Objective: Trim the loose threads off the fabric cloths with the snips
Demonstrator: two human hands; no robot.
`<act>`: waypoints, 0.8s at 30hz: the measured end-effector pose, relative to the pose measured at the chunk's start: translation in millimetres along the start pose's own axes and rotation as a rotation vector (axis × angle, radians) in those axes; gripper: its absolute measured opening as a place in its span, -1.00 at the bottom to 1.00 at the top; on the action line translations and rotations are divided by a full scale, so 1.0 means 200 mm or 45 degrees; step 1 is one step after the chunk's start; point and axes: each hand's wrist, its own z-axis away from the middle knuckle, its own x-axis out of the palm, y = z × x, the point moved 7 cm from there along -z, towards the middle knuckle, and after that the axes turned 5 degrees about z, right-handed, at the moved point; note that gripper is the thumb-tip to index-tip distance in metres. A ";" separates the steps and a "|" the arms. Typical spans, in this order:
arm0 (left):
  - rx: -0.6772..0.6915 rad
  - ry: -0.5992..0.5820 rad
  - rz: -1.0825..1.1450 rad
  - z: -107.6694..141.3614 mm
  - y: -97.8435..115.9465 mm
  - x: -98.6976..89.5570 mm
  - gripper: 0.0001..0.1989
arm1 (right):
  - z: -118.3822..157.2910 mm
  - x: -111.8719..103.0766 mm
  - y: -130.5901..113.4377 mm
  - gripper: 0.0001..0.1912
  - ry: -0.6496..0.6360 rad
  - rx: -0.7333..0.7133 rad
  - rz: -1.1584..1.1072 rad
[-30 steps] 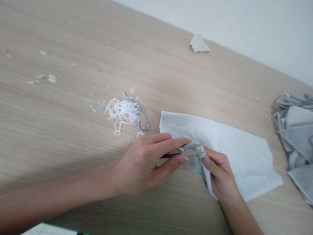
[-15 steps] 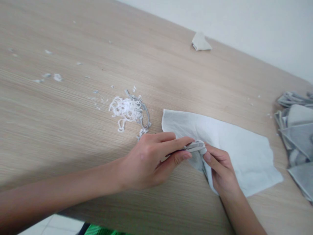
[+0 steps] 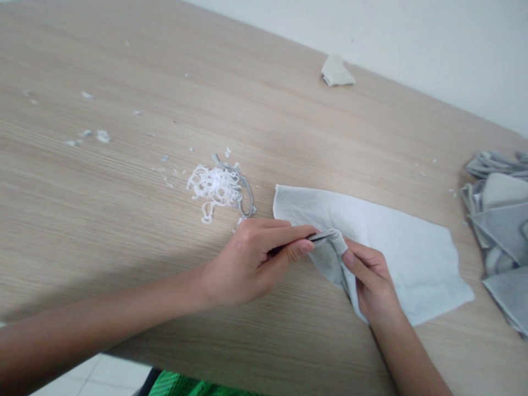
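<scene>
A light grey-white piece of cloth [image 3: 396, 247] is spread on the table, its near left edge lifted and folded up. My right hand [image 3: 373, 275] is closed on that fold, the thumb pressing it against the fingers. My left hand [image 3: 264, 256] is closed on a slim dark-grey metal tool [image 3: 319, 236], which looks like small thread snips. Most of this tool is hidden in the fingers. Its tip meets the cloth edge just left of my right thumb.
Left of the cloth lies a tangle of white thread [image 3: 216, 187] with a grey cord [image 3: 248, 195] beside it. White scraps [image 3: 103, 136] dot the wooden table [image 3: 124, 220]. A folded cloth scrap [image 3: 337, 71] lies near the back edge; piled grey cloths [image 3: 505, 220] are at right.
My left hand has shifted slightly left and up, and the tool now lies lower and flatter against the cloth edge. My right hand keeps its hold on the fold.
</scene>
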 end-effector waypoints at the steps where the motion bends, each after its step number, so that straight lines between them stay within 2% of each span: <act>1: -0.020 -0.003 0.023 0.00 0.00 0.00 -0.77 | 0.00 0.00 0.00 -0.82 0.007 0.005 0.001; 7: -0.070 0.006 0.083 -0.02 -0.01 -0.04 -0.77 | 0.00 0.01 -0.02 -0.83 0.041 0.004 -0.002; 15: -0.101 0.053 -0.049 -0.05 -0.01 -0.15 -0.72 | 0.00 -0.02 0.01 -0.82 0.053 0.003 -0.031; 21: -0.083 -0.003 -0.121 -0.03 -0.01 -0.12 -0.72 | -0.01 -0.01 0.01 -0.77 0.083 0.026 0.000; 24: -0.134 0.052 -0.174 -0.04 -0.04 -0.16 -0.70 | -0.01 -0.01 0.00 -0.77 0.093 0.017 0.011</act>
